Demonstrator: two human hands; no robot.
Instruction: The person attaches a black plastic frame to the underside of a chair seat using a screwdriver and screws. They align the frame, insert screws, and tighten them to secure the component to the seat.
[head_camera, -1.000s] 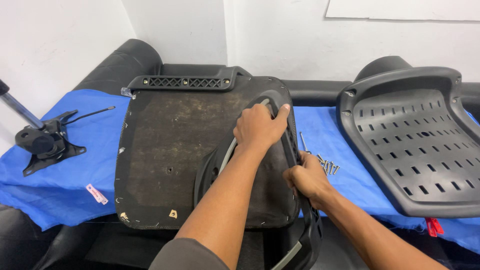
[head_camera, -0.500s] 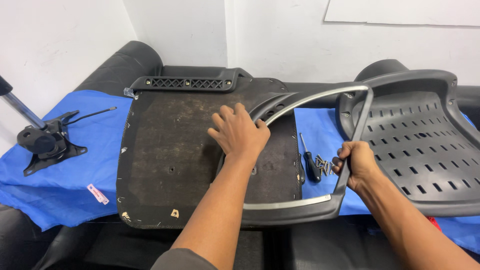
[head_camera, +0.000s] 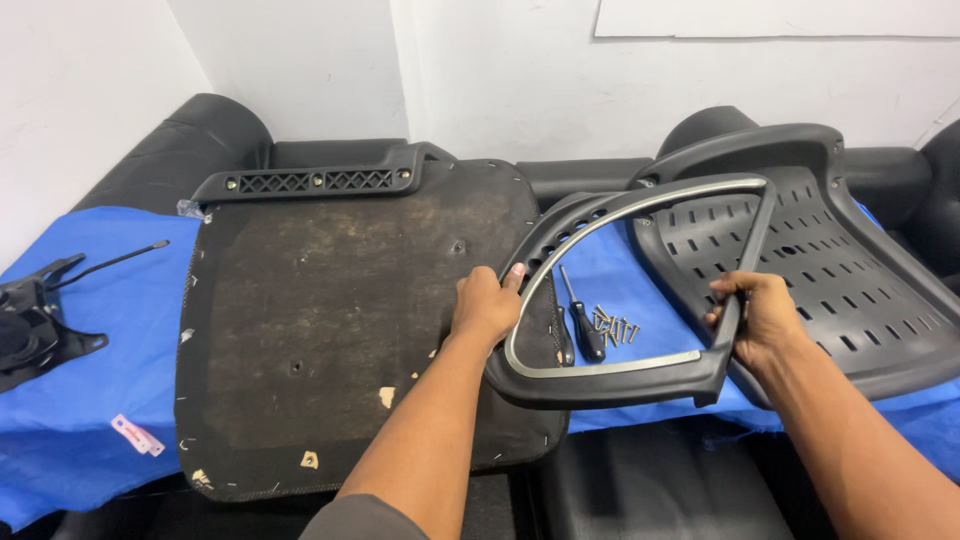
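Over on the far left, on the blue cloth (head_camera: 90, 370), sits the black metal chair mechanism (head_camera: 30, 335), half cut off by the frame edge, with a small white tag (head_camera: 137, 434) lying closer to me. Next comes the upside-down seat base (head_camera: 350, 320), one armrest (head_camera: 315, 181) bolted along its far edge, fabric side hidden underneath. My left hand (head_camera: 487, 305) is curled around the left curve of the second armrest frame (head_camera: 620, 370), fingers wrapped tight on it, and my right hand (head_camera: 760, 318) is clamped on its right upright, so the loop hangs just above the seat's right edge, not attached to anything. Through the loop you can see a screwdriver (head_camera: 582, 325) and a little pile of screws (head_camera: 612, 326) on the cloth. Far right is the perforated plastic backrest (head_camera: 840, 270), running out of shot. So I'd say one arm on, one arm loose, mechanism and back both separate. Can't make out the mounting holes on this side.
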